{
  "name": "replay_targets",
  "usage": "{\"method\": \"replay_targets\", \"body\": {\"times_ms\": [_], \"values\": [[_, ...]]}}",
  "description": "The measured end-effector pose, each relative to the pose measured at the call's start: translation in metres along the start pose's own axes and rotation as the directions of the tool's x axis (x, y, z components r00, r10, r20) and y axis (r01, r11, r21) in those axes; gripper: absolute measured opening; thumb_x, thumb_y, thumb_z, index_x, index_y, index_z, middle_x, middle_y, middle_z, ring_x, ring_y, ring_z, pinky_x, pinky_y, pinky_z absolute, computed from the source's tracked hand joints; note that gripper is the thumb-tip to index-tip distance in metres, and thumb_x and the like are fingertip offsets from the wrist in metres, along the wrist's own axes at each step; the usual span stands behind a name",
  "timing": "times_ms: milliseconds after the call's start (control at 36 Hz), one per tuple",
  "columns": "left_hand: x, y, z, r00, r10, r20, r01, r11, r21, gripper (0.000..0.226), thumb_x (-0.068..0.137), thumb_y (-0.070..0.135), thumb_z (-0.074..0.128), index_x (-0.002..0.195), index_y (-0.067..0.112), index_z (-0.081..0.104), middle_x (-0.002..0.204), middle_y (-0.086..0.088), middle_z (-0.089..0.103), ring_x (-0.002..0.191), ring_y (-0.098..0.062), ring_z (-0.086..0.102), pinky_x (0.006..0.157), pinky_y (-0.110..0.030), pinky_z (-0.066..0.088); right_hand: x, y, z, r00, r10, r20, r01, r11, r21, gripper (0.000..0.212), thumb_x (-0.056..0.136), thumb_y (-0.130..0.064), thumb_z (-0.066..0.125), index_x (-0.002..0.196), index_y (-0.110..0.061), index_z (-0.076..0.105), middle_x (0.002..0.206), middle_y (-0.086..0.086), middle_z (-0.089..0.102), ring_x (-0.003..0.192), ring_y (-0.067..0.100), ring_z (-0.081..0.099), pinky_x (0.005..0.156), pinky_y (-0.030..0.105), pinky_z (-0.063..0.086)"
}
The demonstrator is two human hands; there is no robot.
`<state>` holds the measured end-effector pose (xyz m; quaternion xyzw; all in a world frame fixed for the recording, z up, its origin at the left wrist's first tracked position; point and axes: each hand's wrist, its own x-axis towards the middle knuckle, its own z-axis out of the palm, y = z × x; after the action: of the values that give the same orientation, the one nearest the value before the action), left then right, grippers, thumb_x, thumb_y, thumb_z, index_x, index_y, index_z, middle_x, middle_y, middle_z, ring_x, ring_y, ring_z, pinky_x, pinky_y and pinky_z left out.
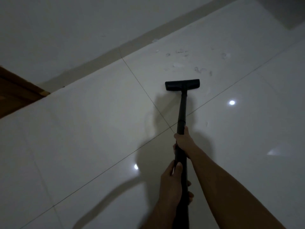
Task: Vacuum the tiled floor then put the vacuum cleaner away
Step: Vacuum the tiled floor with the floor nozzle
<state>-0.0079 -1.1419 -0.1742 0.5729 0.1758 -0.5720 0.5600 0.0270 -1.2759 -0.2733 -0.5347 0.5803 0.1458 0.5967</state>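
Note:
A black vacuum wand (182, 111) runs from my hands out to a flat black floor head (182, 84) resting on the glossy white tiled floor (85, 129). My right hand (184, 140) grips the wand higher up, fingers wrapped around it. My left hand (172, 180) holds the wand closer to me. Just beyond the floor head lie scattered bits of paper and dust (179, 63). The vacuum's body is out of view.
A white wall (66, 30) with a beige skirting strip (102, 57) runs diagonally behind the debris. A brown wooden door frame (14, 91) stands at the left. Ceiling lights reflect off the tiles at right and near my hands.

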Motion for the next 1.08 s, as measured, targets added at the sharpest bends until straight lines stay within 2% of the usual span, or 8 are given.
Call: {"method": "replay_targets", "body": {"times_ms": [83, 139, 222, 278, 528, 639, 750, 1083], "values": [[0.016, 0.037, 0.021, 0.992, 0.023, -0.123, -0.021, 1.0, 0.012, 0.028, 0.1, 0.03, 0.04, 0.124, 0.026, 0.054, 0.072, -0.019, 0.054, 0.043, -0.023, 0.05, 0.041, -0.024, 0.044, 0.026, -0.029, -0.012, 0.999, -0.035, 0.003, 0.036, 0.999, -0.028, 0.067, 0.098, -0.012, 0.046, 0.152, -0.032, 0.012, 0.076, 0.011, 0.05, 0.049, 0.019, 0.052, 0.042, 0.029, 0.047], [0.063, 0.093, 0.047, 0.992, 0.025, -0.124, -0.029, 0.999, -0.031, 0.032, 0.1, 0.03, 0.04, 0.129, 0.025, 0.052, 0.07, -0.015, 0.056, 0.041, -0.02, 0.051, 0.04, -0.022, 0.046, 0.07, -0.107, -0.024, 0.996, -0.012, 0.089, 0.021, 0.995, -0.1, 0.068, 0.098, -0.013, 0.046, 0.152, -0.034, 0.01, 0.077, 0.011, 0.05, 0.049, 0.019, 0.052, 0.041, 0.028, 0.047], [0.064, 0.112, 0.053, 0.981, 0.071, -0.182, -0.086, 0.994, -0.074, 0.035, 0.1, 0.031, 0.04, 0.133, 0.026, 0.05, 0.07, -0.013, 0.057, 0.039, -0.019, 0.052, 0.04, -0.021, 0.046, 0.073, -0.126, -0.027, 0.995, -0.038, 0.088, 0.047, 0.994, -0.099, 0.071, 0.098, -0.013, 0.045, 0.153, -0.038, 0.006, 0.079, 0.012, 0.051, 0.051, 0.02, 0.053, 0.044, 0.03, 0.048], [0.1, 0.143, 0.047, 0.985, 0.061, -0.163, -0.076, 0.993, -0.088, 0.034, 0.1, 0.03, 0.04, 0.133, 0.025, 0.05, 0.07, -0.015, 0.056, 0.041, -0.02, 0.051, 0.038, -0.021, 0.045, 0.104, -0.167, -0.01, 0.991, -0.048, 0.127, 0.071, 0.979, -0.189, 0.072, 0.098, -0.012, 0.046, 0.153, -0.036, 0.006, 0.081, 0.012, 0.05, 0.052, 0.02, 0.053, 0.046, 0.031, 0.048], [0.09, 0.157, 0.051, 0.982, 0.042, -0.185, -0.051, 0.998, -0.042, 0.032, 0.099, 0.029, 0.042, 0.13, 0.027, 0.051, 0.067, -0.014, 0.055, 0.035, -0.02, 0.047, 0.035, -0.02, 0.042, 0.108, -0.167, -0.014, 0.991, -0.049, 0.124, 0.076, 0.973, -0.22, 0.071, 0.099, -0.011, 0.045, 0.153, -0.034, 0.005, 0.084, 0.014, 0.053, 0.054, 0.021, 0.054, 0.05, 0.033, 0.049], [0.089, 0.163, 0.057, 0.98, 0.045, -0.195, -0.051, 0.998, -0.024, 0.016, 0.099, 0.032, 0.04, 0.112, 0.037, 0.049, 0.07, -0.009, 0.059, 0.036, -0.013, 0.049, 0.033, -0.018, 0.044, 0.113, -0.169, -0.021, 0.991, -0.057, 0.121, 0.085, 0.968, -0.237, 0.071, 0.099, -0.012, 0.044, 0.154, -0.033, 0.005, 0.087, 0.015, 0.052, 0.054, 0.022, 0.054, 0.051, 0.035, 0.049], [0.119, 0.197, 0.054, 0.984, 0.045, -0.174, -0.061, 0.994, -0.088, 0.036, 0.099, 0.033, 0.04, 0.135, 0.029, 0.046, 0.072, -0.014, 0.056, 0.039, -0.019, 0.049, 0.037, -0.022, 0.044, 0.138, -0.213, -0.01, 0.988, -0.045, 0.145, 0.083, 0.961, -0.264, 0.073, 0.098, -0.012, 0.044, 0.153, -0.036, 0.002, 0.088, 0.016, 0.053, 0.054, 0.022, 0.055, 0.05, 0.035, 0.048], [0.165, 0.251, 0.101, 0.959, 0.079, -0.271, -0.131, 0.975, -0.181, 0.038, 0.1, 0.028, 0.041, 0.136, 0.021, 0.046, 0.065, -0.009, 0.056, 0.038, -0.013, 0.052, 0.038, -0.021, 0.048, 0.181, -0.281, -0.033, 0.972, -0.081, 0.221, 0.155, 0.928, -0.338, 0.073, 0.098, -0.011, 0.044, 0.154, -0.035, 0.003, 0.08, 0.014, 0.053, 0.049, 0.022, 0.053, 0.046, 0.032, 0.045]]}}
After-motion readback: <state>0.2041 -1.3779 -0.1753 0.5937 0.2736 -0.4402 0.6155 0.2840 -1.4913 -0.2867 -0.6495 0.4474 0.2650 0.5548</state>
